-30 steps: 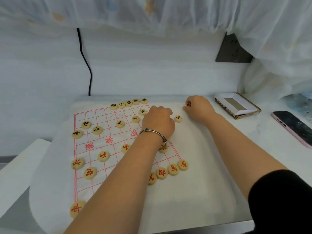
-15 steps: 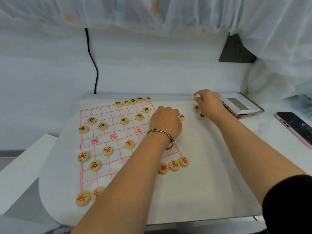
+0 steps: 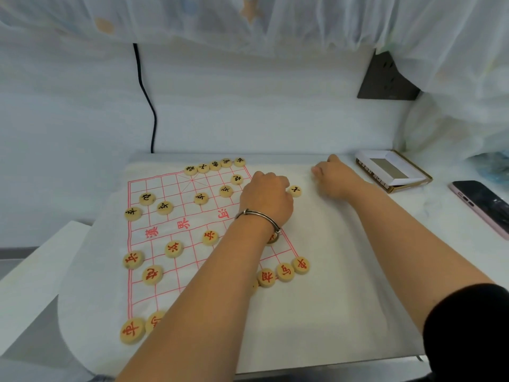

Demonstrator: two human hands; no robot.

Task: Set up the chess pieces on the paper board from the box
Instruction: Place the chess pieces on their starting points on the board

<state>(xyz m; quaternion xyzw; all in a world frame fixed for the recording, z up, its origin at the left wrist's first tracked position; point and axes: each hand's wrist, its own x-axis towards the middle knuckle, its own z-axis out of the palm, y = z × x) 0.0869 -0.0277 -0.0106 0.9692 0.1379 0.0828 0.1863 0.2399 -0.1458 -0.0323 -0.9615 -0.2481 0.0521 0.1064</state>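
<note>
The paper board [image 3: 165,186] with its red grid lies on a white sheet. Round wooden chess pieces stand on it: black-marked ones in a row at the far edge [image 3: 214,164], red-marked ones near me [image 3: 285,271]. My left hand [image 3: 265,199], a bracelet on its wrist, rests as a fist on the board's right edge; whatever is inside is hidden. One black-marked piece [image 3: 295,191] lies just right of it. My right hand [image 3: 334,177] is curled off the board, near the open box [image 3: 394,172], its fingers closed round a piece.
A pink-cased phone [image 3: 484,205] lies at the far right of the table. A black cable [image 3: 148,106] hangs down the back wall, and a dark socket plate [image 3: 385,81] sits at the upper right. The white sheet [image 3: 330,299] overhangs the front edge.
My right hand moved right, off the board toward the box, and now covers the two loose pieces that lay there. My left fist stayed on the board's right edge.
</note>
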